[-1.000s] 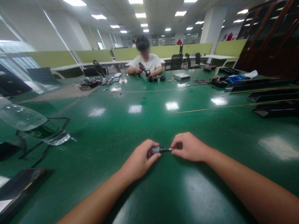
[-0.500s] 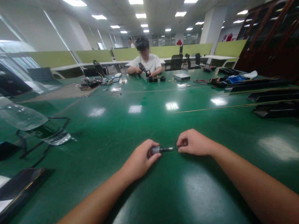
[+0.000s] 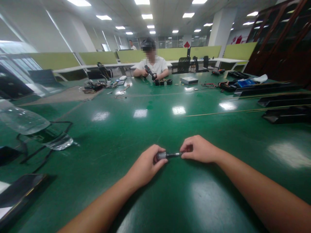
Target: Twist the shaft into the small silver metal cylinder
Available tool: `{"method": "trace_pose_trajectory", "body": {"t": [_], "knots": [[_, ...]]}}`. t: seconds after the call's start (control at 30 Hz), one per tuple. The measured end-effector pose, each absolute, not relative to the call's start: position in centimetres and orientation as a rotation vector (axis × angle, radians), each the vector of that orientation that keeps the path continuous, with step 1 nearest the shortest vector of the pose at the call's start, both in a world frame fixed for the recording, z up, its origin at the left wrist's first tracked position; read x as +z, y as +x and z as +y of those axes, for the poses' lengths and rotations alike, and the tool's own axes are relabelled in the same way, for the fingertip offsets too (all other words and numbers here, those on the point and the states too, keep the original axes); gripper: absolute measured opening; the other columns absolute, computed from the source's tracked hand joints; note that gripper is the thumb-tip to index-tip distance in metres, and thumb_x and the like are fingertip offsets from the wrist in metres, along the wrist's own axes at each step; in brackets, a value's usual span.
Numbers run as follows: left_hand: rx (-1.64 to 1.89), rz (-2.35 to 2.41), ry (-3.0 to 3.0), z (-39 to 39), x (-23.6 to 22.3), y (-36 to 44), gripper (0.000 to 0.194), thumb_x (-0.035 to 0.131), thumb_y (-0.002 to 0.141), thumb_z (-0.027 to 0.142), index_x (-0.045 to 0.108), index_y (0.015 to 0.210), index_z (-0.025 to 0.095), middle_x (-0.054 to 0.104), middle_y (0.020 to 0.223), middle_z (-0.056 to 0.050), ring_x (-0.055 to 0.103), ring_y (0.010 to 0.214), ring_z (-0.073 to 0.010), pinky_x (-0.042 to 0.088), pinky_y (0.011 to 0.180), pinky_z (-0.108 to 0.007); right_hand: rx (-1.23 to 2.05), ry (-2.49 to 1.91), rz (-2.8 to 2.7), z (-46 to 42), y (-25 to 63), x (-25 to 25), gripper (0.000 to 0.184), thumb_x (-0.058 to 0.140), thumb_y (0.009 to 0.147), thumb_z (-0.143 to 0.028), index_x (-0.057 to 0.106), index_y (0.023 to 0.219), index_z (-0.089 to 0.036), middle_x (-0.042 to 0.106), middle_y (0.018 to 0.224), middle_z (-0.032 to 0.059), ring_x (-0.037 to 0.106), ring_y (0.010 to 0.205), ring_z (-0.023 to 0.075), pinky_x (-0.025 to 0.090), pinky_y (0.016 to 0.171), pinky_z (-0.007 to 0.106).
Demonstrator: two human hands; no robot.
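A small metal cylinder with a thin dark shaft (image 3: 167, 155) lies between my two hands, just above the green table (image 3: 155, 119). My left hand (image 3: 145, 165) is closed round the silvery cylinder end. My right hand (image 3: 199, 149) pinches the tip of the shaft with thumb and fingers. Both forearms rest low over the near part of the table.
A clear plastic bottle (image 3: 31, 126) lies at the left beside black cables, with a dark phone (image 3: 17, 197) at the near left. Long black rails (image 3: 279, 97) lie at the right. A person (image 3: 152, 63) works with a tool across the table, among small parts.
My right hand slid a little right along the shaft and then came slightly back toward the cylinder. My left hand has kept its grip and place.
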State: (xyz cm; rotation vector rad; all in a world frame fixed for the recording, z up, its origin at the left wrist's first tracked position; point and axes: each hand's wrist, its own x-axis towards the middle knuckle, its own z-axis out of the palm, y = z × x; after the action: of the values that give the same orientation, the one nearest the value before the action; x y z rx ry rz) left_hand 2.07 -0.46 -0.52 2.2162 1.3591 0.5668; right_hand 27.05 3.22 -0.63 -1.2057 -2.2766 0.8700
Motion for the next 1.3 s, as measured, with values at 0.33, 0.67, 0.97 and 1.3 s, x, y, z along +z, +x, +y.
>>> {"method": "trace_pose_trajectory", "body": {"t": [0.33, 0.67, 0.97, 1.3], "knots": [[0.649, 1.276, 2.268, -0.7, -0.6, 2.3, 0.022, 0.063, 0.084, 0.026, 0.056, 0.104, 0.020, 0.061, 0.098, -0.003, 0.057, 0.088, -0.0194, 0.046, 0.078, -0.031, 0.526, -1.051, -2.248, 1.9, 21.9, -2.0, 0.009, 0.070, 0.079, -0.023, 0.075, 0.086, -0.019, 0.071, 0.081, 0.0040, 0.059, 0.079, 0.0164, 0.042, 0.072, 0.027], [0.637, 1.324, 2.253, -0.5, -0.9, 2.2, 0.018, 0.060, 0.087, 0.027, 0.057, 0.104, 0.021, 0.058, 0.091, -0.002, 0.055, 0.079, -0.0169, 0.044, 0.071, -0.028, 0.552, -1.009, -2.282, 1.8, 22.5, -2.0, 0.014, 0.067, 0.078, -0.019, 0.075, 0.089, -0.019, 0.071, 0.083, 0.0043, 0.059, 0.081, 0.0169, 0.044, 0.074, 0.028], [0.607, 1.347, 2.228, -0.4, -0.9, 2.1, 0.019, 0.060, 0.087, 0.030, 0.058, 0.103, 0.020, 0.058, 0.085, -0.001, 0.054, 0.073, -0.0162, 0.042, 0.066, -0.027, 0.559, -1.022, -2.292, 1.7, 23.1, -1.9, 0.011, 0.068, 0.079, -0.021, 0.074, 0.087, -0.019, 0.070, 0.080, 0.0039, 0.058, 0.078, 0.0167, 0.043, 0.071, 0.028], [0.620, 1.323, 2.237, -0.3, -1.1, 1.9, 0.018, 0.061, 0.087, 0.028, 0.057, 0.103, 0.020, 0.058, 0.086, -0.001, 0.054, 0.073, -0.0162, 0.043, 0.067, -0.028, 0.594, -1.068, -2.323, 1.9, 24.6, -1.3, 0.010, 0.068, 0.076, -0.019, 0.074, 0.083, -0.019, 0.069, 0.077, 0.0029, 0.059, 0.076, 0.0159, 0.043, 0.071, 0.027]]}}
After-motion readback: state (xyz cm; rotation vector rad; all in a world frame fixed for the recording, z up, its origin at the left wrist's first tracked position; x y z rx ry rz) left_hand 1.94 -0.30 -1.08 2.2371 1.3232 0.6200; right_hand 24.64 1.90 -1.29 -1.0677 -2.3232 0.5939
